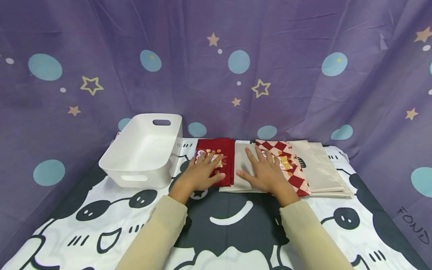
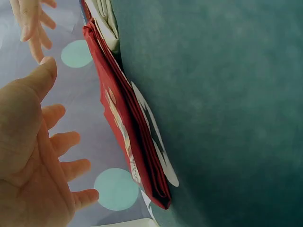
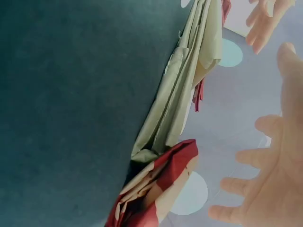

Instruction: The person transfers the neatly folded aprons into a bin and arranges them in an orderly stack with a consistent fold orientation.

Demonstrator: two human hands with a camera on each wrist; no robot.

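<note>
My left hand (image 1: 200, 172) is held with fingers spread over a stack of flat, folded red bags (image 1: 228, 148) with a cartoon print. The left wrist view shows that hand apart from the layered red edge (image 2: 128, 113). My right hand (image 1: 266, 173), also with spread fingers, is over a beige folded bag (image 1: 241, 155) and a red-and-cream checkered bag (image 1: 298, 180). In the right wrist view its palm stays clear of the checkered bag (image 3: 173, 172) and the beige folds (image 3: 182, 94). Neither hand holds anything. Their fingers partly hide the prints.
A white basket (image 1: 135, 168) with handle holes stands left of the red stack. More beige folded bags (image 1: 322, 172) lie at the right, beside the checkered one. A cartoon-print cloth (image 1: 226, 232) covers the table, and a purple curtain (image 1: 202, 75) hangs behind.
</note>
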